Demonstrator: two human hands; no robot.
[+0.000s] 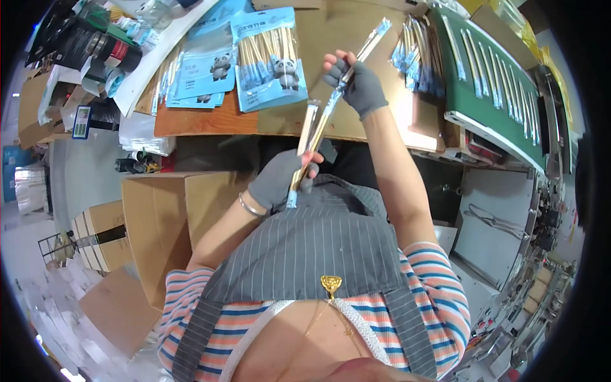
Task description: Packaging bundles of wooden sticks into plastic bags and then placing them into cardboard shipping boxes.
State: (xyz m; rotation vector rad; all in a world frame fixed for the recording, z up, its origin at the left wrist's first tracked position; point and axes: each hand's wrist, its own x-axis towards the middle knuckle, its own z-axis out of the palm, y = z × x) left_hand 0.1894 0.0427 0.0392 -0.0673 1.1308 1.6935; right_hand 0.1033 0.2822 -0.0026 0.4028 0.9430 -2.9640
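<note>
Grey fingerless gloves cover both hands. My left hand (280, 177), low in front of the apron, is closed around wrapped chopsticks (310, 124) in clear and blue sleeves, tilted with their upper ends toward the table. Further up and to the right, my right hand (361, 88) is closed on more wrapped chopsticks (374, 39), which slant from upper right down toward the left hand. The lower ends of the two lots come together at the left fingers. How many sticks each hand holds, I cannot tell.
A blue panda-print bag (258, 95) full of wrapped chopsticks lies on the table (210, 126) beside flatter blue bags (202, 67). A chopstick pile (417, 57) sits at right, before a green conveyor belt (455, 95) carrying a row of wrapped chopsticks. An open cardboard box (153, 223) stands at left.
</note>
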